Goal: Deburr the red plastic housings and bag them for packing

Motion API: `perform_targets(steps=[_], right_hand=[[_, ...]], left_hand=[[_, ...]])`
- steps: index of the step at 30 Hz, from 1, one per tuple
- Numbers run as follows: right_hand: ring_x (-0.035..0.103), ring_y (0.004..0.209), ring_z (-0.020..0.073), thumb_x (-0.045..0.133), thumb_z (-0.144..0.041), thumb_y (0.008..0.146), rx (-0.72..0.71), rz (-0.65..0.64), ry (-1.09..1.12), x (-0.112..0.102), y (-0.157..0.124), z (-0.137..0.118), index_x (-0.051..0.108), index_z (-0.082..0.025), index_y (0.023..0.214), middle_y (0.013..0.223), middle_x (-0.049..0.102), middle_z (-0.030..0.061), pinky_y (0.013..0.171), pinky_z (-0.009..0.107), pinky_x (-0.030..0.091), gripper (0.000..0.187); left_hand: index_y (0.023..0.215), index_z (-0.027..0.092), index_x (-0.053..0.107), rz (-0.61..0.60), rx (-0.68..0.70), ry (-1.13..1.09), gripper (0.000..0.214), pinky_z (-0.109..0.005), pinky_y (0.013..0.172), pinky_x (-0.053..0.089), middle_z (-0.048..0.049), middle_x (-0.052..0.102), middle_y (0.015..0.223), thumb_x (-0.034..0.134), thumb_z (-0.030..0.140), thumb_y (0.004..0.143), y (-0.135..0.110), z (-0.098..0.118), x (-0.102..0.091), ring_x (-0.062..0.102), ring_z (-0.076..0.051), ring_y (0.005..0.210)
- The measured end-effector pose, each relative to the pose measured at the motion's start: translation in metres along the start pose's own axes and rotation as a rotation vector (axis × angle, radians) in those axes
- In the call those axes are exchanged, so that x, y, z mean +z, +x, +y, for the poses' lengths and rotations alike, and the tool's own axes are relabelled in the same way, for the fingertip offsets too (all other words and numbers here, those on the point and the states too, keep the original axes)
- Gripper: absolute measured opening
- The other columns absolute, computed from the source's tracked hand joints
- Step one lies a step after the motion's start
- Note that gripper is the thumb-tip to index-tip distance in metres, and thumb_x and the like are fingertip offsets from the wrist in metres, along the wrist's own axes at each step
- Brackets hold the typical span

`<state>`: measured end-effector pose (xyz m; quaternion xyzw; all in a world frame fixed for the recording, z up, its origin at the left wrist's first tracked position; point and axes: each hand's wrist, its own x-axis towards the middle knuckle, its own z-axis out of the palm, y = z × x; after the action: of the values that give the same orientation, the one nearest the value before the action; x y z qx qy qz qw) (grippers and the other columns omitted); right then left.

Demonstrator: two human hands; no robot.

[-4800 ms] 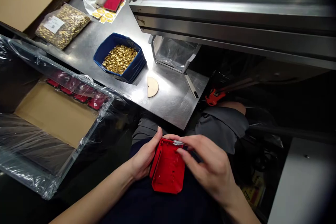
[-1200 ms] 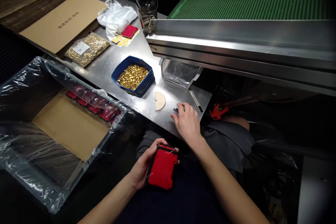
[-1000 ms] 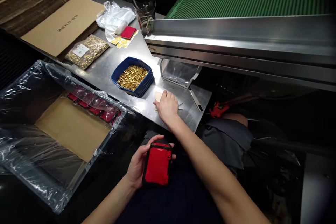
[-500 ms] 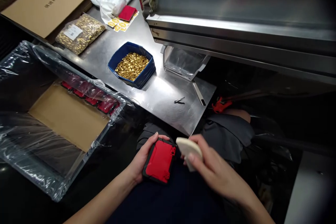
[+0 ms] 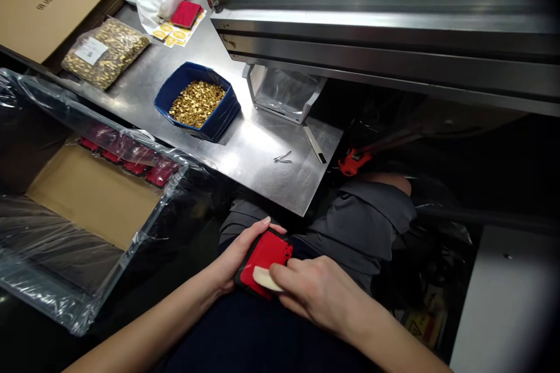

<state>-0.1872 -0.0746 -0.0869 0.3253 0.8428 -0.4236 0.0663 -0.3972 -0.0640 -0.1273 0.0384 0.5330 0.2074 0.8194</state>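
My left hand (image 5: 240, 249) is closed around the edge of a red case (image 5: 262, 256) with a black rim, held over my lap. In my right hand (image 5: 312, 288) is a thick off-white pad (image 5: 266, 278) with a rounded edge, perhaps felt, gripped between thumb and fingers. The pad lies against the lower part of the case's red face, hiding that part. Red hinge-like pieces show at the case's right edge.
A metal table (image 5: 280, 186) bears a blue bin (image 5: 227, 116) of small brass-coloured parts, a bag of similar parts (image 5: 105, 52), small pliers (image 5: 282, 157) and a cutter knife (image 5: 315, 144). A plastic-lined crate (image 5: 87, 303) at left holds several red cases (image 5: 133, 166). A conveyor's metal side (image 5: 371, 41) overhangs the right.
My right hand has moved left and down, bringing the pad from beside the case onto its red face. The camera view has shifted, so the table and crate appear further left.
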Motion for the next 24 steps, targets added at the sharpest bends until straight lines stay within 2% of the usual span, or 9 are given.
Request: perform_targets(steps=[4,9,13,17,20,24], right_hand=[[0.056,0.064,0.0127,0.050,-0.029,0.099,0.050,-0.038,-0.001,-0.004,-0.006,0.003,0.051,-0.029,0.108,0.083,0.064,-0.0046,0.056,0.029,0.023,0.010],[0.057,0.064,0.0131,0.052,-0.035,0.099,-0.005,-0.023,-0.028,-0.002,-0.002,-0.001,0.051,-0.029,0.107,0.083,0.065,-0.0044,0.054,0.030,0.021,0.010],[0.055,0.060,0.0122,0.051,-0.032,0.099,0.036,-0.045,-0.046,-0.002,-0.001,-0.001,0.051,-0.030,0.108,0.080,0.064,-0.0049,0.054,0.030,0.021,0.009],[0.059,0.063,0.0132,0.045,-0.036,0.102,-0.010,-0.019,-0.056,-0.002,0.001,-0.005,0.051,-0.030,0.105,0.081,0.065,-0.0039,0.053,0.030,0.019,0.009],[0.061,0.065,0.0131,0.049,-0.033,0.100,0.030,-0.040,-0.053,-0.001,0.002,-0.007,0.050,-0.029,0.104,0.082,0.066,-0.0042,0.053,0.030,0.020,0.006],[0.062,0.066,0.0136,0.050,-0.033,0.100,0.049,-0.042,-0.074,-0.002,0.007,-0.010,0.049,-0.028,0.104,0.083,0.068,-0.0034,0.053,0.030,0.019,0.007]], left_hand=[[0.107,0.016,0.070,-0.038,-0.003,0.006,0.047,-0.032,0.076,0.054,-0.0103,0.073,0.090,0.056,0.059,0.091,0.001,0.000,0.002,0.069,-0.024,0.083],[0.106,0.017,0.070,-0.071,-0.016,0.030,0.044,-0.034,0.081,0.053,-0.0095,0.073,0.090,0.058,0.057,0.090,0.003,-0.002,0.002,0.069,-0.024,0.084],[0.106,0.017,0.070,-0.071,-0.008,0.043,0.046,-0.033,0.080,0.053,-0.0094,0.073,0.089,0.057,0.058,0.091,0.005,-0.002,0.001,0.069,-0.024,0.085],[0.104,0.016,0.070,-0.107,-0.057,0.062,0.046,-0.031,0.077,0.053,-0.0112,0.075,0.090,0.059,0.058,0.089,0.007,0.001,0.003,0.069,-0.022,0.080],[0.104,0.016,0.070,-0.092,-0.049,0.020,0.047,-0.031,0.078,0.053,-0.0101,0.074,0.090,0.058,0.059,0.089,0.007,0.002,0.002,0.069,-0.022,0.083],[0.101,0.016,0.070,-0.091,-0.087,-0.018,0.047,-0.029,0.074,0.053,-0.0100,0.074,0.089,0.060,0.060,0.088,0.007,0.000,0.001,0.067,-0.019,0.075]])
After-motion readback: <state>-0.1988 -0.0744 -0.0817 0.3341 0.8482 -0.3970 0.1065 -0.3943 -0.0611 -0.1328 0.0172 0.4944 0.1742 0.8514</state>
